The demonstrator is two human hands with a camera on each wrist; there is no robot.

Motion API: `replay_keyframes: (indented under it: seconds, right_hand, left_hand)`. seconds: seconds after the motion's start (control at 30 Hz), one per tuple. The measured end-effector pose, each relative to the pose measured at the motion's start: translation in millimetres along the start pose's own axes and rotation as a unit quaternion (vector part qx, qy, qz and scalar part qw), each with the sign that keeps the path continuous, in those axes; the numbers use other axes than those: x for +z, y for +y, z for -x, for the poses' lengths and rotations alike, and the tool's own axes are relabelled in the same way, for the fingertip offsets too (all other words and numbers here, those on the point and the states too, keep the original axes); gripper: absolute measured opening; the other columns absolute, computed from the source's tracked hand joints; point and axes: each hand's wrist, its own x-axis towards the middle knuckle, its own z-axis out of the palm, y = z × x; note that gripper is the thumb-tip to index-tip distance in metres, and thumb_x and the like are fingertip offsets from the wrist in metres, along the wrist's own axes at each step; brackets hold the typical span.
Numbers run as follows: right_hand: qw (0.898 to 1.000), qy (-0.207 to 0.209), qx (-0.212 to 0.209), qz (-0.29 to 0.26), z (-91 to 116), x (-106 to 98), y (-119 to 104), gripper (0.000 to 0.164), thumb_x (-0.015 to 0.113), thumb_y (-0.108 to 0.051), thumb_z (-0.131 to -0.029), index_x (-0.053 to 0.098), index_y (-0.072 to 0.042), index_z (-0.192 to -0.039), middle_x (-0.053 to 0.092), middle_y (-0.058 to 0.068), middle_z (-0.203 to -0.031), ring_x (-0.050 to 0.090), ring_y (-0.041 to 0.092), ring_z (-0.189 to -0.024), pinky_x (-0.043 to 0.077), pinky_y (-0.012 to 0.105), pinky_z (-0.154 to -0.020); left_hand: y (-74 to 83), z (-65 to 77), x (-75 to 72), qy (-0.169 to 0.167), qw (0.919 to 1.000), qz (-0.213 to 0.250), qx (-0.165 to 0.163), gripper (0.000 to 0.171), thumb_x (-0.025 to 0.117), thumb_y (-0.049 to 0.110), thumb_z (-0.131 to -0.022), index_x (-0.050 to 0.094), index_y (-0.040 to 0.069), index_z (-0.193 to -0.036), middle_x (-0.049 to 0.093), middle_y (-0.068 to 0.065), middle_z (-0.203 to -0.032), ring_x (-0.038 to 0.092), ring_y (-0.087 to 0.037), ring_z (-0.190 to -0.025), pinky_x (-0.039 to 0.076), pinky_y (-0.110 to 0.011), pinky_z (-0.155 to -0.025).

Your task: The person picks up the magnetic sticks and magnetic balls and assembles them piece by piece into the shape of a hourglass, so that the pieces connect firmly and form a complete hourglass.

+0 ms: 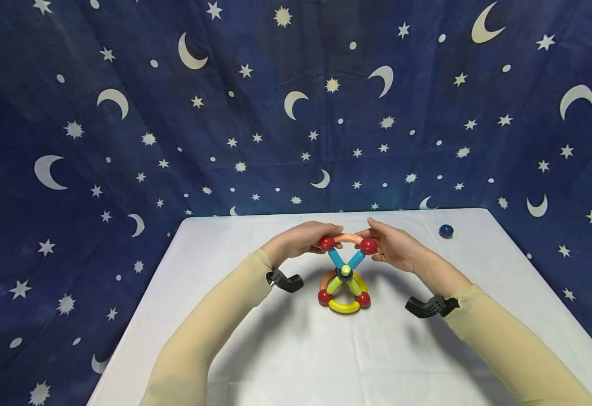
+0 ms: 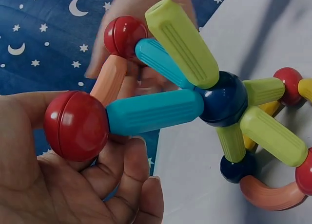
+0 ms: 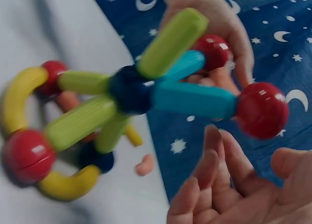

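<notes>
A ball-and-rod toy structure point(image 1: 345, 273) stands on the white table, its base made of balls and curved rods. From its central navy ball point(image 2: 224, 100), two blue rods point(image 2: 156, 112) slant up to two red balls joined by an orange curved rod point(image 1: 349, 238). One lime rod point(image 2: 183, 44) sticks out freely. My left hand point(image 1: 308, 237) holds the left red ball point(image 2: 76, 125), thumb and fingers around it. My right hand point(image 1: 394, 245) is at the right red ball point(image 3: 262, 110), fingers loosely bent and spread below it in the right wrist view.
A loose navy ball point(image 1: 446, 230) lies at the table's back right. Behind the structure, the right wrist view shows a small orange piece point(image 3: 145, 164) and a yellow tip point(image 3: 133, 135). A dark blue star-and-moon cloth point(image 1: 296, 107) hangs behind the white table point(image 1: 285, 361).
</notes>
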Motion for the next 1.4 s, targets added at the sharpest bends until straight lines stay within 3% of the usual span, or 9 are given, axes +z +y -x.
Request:
replay_keyframes:
  seconds: [0.13,0.27,0.47,0.67,0.87,1.1,1.27,1.4]
  right_hand:
    - [0.995,0.037,-0.019,0.095,6.8,-3.4,24.6,0.045,0.049,-0.036,-0.107,0.063,0.003,-0.125,0.071,0.004,-0.098,0.059,0.02,-0.088,0.05,0.032,-0.077]
    - [0.972,0.039,-0.045,0.228,17.9,1.3,57.4,0.034,0.062,-0.021,-0.096,0.065,0.004,-0.12,0.068,0.011,-0.099,0.059,0.025,-0.086,0.05,0.037,-0.071]
    - [0.942,0.041,-0.068,0.327,30.8,19.4,89.1,0.048,0.084,-0.031,-0.085,0.059,-0.003,-0.114,0.06,0.005,-0.094,0.056,0.022,-0.085,0.048,0.034,-0.073]
    - [0.917,0.073,-0.09,0.381,29.1,26.7,92.9,0.044,0.087,-0.035,-0.082,0.061,-0.01,-0.107,0.06,0.001,-0.088,0.055,0.018,-0.08,0.048,0.03,-0.067]
    - [0.917,0.06,-0.109,0.379,21.0,19.2,87.4,0.029,0.083,-0.025,-0.087,0.066,-0.011,-0.107,0.063,0.0,-0.091,0.056,0.02,-0.084,0.049,0.034,-0.072]
    - [0.92,0.037,-0.136,0.366,-0.4,5.7,79.7,0.022,0.075,-0.015,-0.093,0.072,-0.011,-0.114,0.069,0.0,-0.1,0.06,0.022,-0.091,0.051,0.038,-0.081]
    - [0.919,0.031,-0.145,0.364,-22.0,2.9,74.9,0.026,0.073,-0.014,-0.094,0.07,-0.005,-0.118,0.071,0.004,-0.107,0.062,0.023,-0.098,0.053,0.043,-0.089]
    - [0.92,0.023,-0.145,0.363,-36.1,7.5,69.9,0.02,0.071,-0.015,-0.095,0.07,-0.007,-0.114,0.07,0.004,-0.105,0.061,0.023,-0.096,0.052,0.043,-0.087]
  left_hand:
    - [0.0,-0.6,-0.4,-0.002,0.9999,0.009,0.007,0.031,0.057,0.03,-0.105,0.068,0.004,-0.116,0.072,-0.002,-0.089,0.058,-0.012,-0.078,0.046,-0.028,-0.072]
    - [-0.6,-0.5,-0.4,0.0,1.0,0.003,0.009,0.035,0.058,0.028,-0.105,0.067,-0.001,-0.121,0.07,-0.001,-0.087,0.057,-0.012,-0.078,0.046,-0.029,-0.073]
    - [0.5,1.8,-0.1,0.013,0.9998,-0.012,0.008,0.034,0.059,0.026,-0.104,0.069,-0.003,-0.12,0.07,-0.003,-0.09,0.058,-0.013,-0.08,0.048,-0.028,-0.073]
    - [0.7,4.2,-1.5,0.017,0.9997,-0.016,0.009,0.031,0.059,0.026,-0.103,0.07,0.0,-0.115,0.07,-0.005,-0.092,0.058,-0.014,-0.08,0.049,-0.028,-0.072]
    - [-2.9,10.5,-8.0,0.03,0.9994,-0.018,-0.006,0.03,0.062,0.025,-0.1,0.071,-0.001,-0.114,0.068,-0.003,-0.089,0.059,-0.014,-0.079,0.051,-0.028,-0.073]
    - [-9.9,30.1,-16.1,0.022,0.9995,0.002,-0.022,0.017,0.061,0.023,-0.099,0.067,0.007,-0.103,0.051,-0.001,-0.076,0.051,-0.017,-0.074,0.046,-0.032,-0.077]
    - [-18.3,44.3,-16.3,0.021,0.9995,0.015,-0.02,0.024,0.062,0.024,-0.099,0.071,0.005,-0.11,0.059,0.0,-0.081,0.057,-0.016,-0.079,0.047,-0.031,-0.079]
    - [-23.5,54.4,-14.8,0.028,0.9989,0.033,-0.017,0.028,0.063,0.025,-0.1,0.069,0.002,-0.115,0.062,0.0,-0.085,0.059,-0.014,-0.079,0.048,-0.032,-0.08]
